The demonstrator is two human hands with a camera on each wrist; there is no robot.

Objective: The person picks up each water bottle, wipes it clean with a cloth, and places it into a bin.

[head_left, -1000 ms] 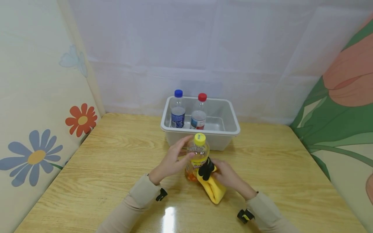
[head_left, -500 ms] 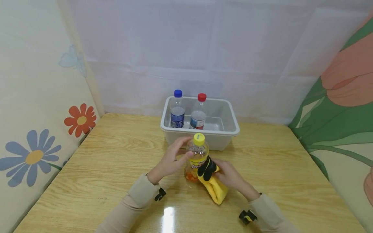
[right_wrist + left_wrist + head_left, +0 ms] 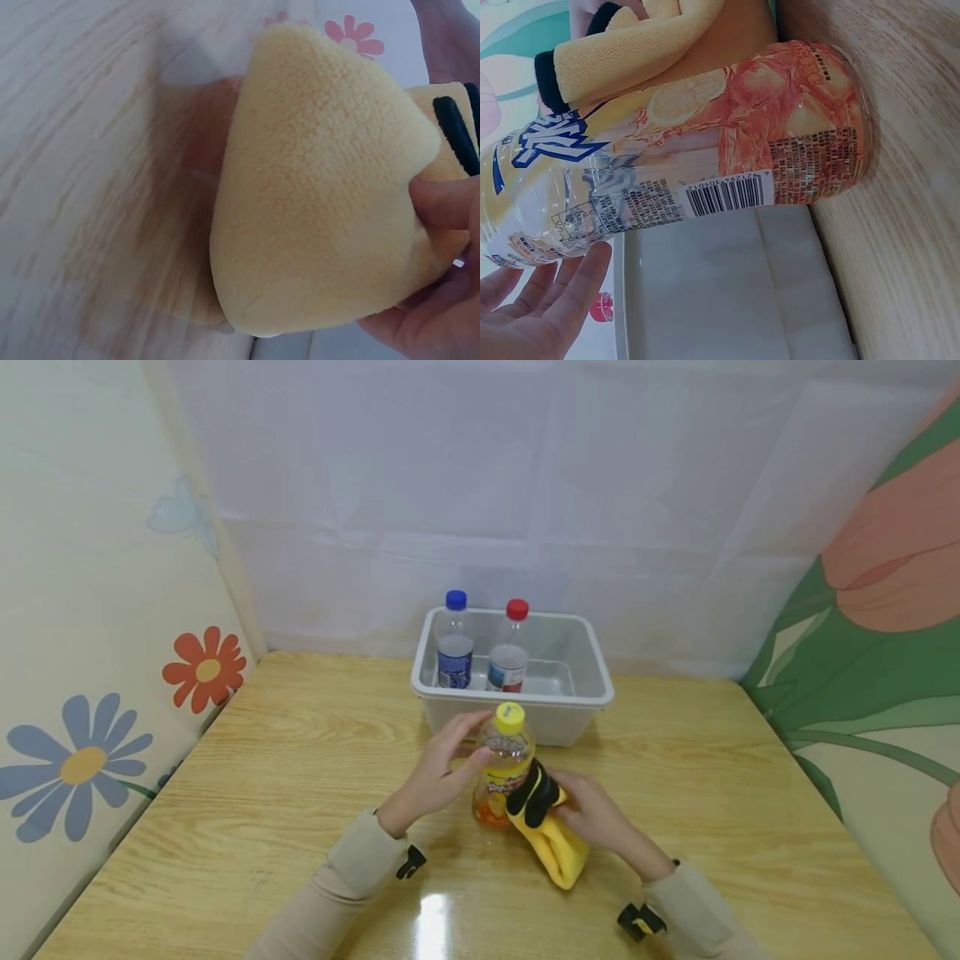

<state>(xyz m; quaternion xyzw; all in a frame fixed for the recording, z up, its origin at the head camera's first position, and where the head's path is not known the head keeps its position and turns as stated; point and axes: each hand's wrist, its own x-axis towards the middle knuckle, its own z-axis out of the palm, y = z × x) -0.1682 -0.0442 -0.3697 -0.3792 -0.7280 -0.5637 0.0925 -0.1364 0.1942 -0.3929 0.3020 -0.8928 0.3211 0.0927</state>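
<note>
A clear plastic drink bottle (image 3: 504,777) with a yellow cap stands upright on the table, its label printed with lemon and orange-red fruit in the left wrist view. My left hand (image 3: 441,774) holds its upper left side, thumb in front and fingers behind. In the left wrist view those fingertips lie along the bottle (image 3: 705,150). On the other side my right hand (image 3: 596,810) grips a folded yellow fleece cloth (image 3: 551,843) with black edging. The cloth's black-edged end rests against the bottle's right side. Seen from the right wrist, the cloth (image 3: 322,187) bulges out below my pinching thumb.
Just behind the bottle stands a grey plastic bin (image 3: 517,697). Inside it are a blue-capped bottle (image 3: 455,652) and a red-capped bottle (image 3: 508,660), both upright. A white sheet (image 3: 480,485) hangs behind the wooden table (image 3: 300,752), with flower-printed cloths at both sides.
The right hand and the cloth have shifted slightly, the cloth's lower end swinging a little to the right. The left hand keeps its hold on the bottle, which stays upright.
</note>
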